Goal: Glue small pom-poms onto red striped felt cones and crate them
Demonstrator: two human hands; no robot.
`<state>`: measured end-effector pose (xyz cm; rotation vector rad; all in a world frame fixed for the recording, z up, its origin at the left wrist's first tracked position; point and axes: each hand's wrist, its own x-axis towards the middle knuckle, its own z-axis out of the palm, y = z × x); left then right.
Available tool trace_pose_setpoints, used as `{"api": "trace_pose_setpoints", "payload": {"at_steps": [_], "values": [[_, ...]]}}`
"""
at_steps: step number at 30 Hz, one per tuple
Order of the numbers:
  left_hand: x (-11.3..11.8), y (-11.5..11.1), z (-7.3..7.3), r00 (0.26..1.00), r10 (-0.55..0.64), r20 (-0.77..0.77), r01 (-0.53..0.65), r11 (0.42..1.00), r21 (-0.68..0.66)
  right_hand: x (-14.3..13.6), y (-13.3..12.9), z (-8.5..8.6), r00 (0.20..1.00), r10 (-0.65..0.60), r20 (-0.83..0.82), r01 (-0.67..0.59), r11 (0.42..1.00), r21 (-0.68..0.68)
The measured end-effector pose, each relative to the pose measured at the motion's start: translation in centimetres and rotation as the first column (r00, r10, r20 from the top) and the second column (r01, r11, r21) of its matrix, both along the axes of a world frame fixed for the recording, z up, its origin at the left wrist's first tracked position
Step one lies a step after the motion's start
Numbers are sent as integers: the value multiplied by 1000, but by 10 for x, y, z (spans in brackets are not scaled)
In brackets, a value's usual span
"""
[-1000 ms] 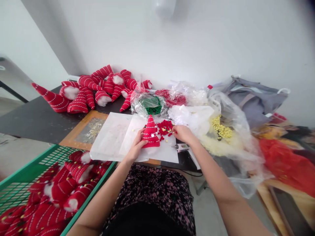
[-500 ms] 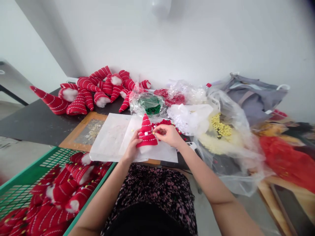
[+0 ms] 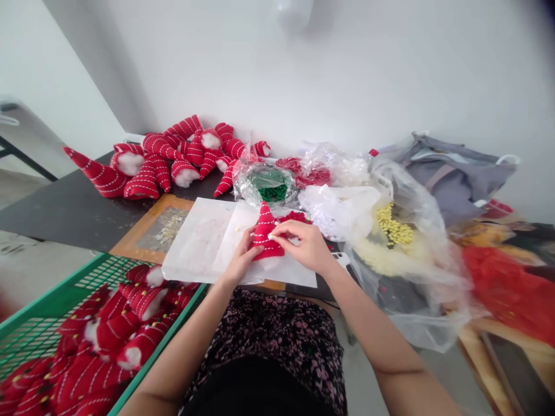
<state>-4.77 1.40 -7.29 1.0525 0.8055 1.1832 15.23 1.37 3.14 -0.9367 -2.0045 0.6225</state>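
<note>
A red stuffed cone hat [image 3: 264, 224] with white stitched stripes stands point up over the white paper, white stuffing showing at its base. My left hand [image 3: 243, 254] is closed around its left side, thumb across the lower front. The thumb and fingers of my right hand [image 3: 309, 242] are pinched at a small white pom-pom [image 3: 269, 236] against the hat's front. Whether the pom-pom is fixed to the fabric cannot be told. Behind the hat lie red pom-poms [image 3: 295, 217], partly hidden by it and my right hand.
Stuffed red cones [image 3: 143, 179] are heaped at the back left. A green basket [image 3: 47, 306] at lower left holds more, dotted with pom-poms. Bags of green pom-poms [image 3: 273, 192], white pom-poms [image 3: 323, 211] and yellow pom-poms [image 3: 392, 225] stand behind and right. A wood-framed panel [image 3: 145, 245] lies left.
My right fingertips, earlier just right of the hat, have moved left onto its front at the white pom-pom. My left thumb now lies further across the hat. The view has shifted slightly.
</note>
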Motion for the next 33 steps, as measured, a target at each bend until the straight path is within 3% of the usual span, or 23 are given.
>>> {"api": "trace_pose_setpoints", "payload": {"at_steps": [7, 13, 21, 25, 29, 33], "values": [[0, -1, 4, 996, 17, -82, -13, 999, 48, -15, -5, 2, 994, 48, 103, -59, 993, 100], [0, 0, 3, 993, 36, -112, -28, 997, 73, -12, -6, 1, 997, -50, 66, 44, 995, 93], [0, 0, 6, 990, 53, -132, -36, 991, 130, -26, -2, -24, 920, -44, 389, -60, 966, 250], [0, -1, 6, 991, 43, -130, -33, 996, 81, -15, -5, -16, 960, -48, 275, -48, 942, 333], [1, -2, 5, 997, -1, -81, 1, 1000, -1, 2, 0, -6, 980, -180, 87, 162, 970, 180], [1, -2, 3, 999, -10, -51, 9, 1000, -13, 7, 5, -5, 976, -187, 109, 196, 978, -78]]}}
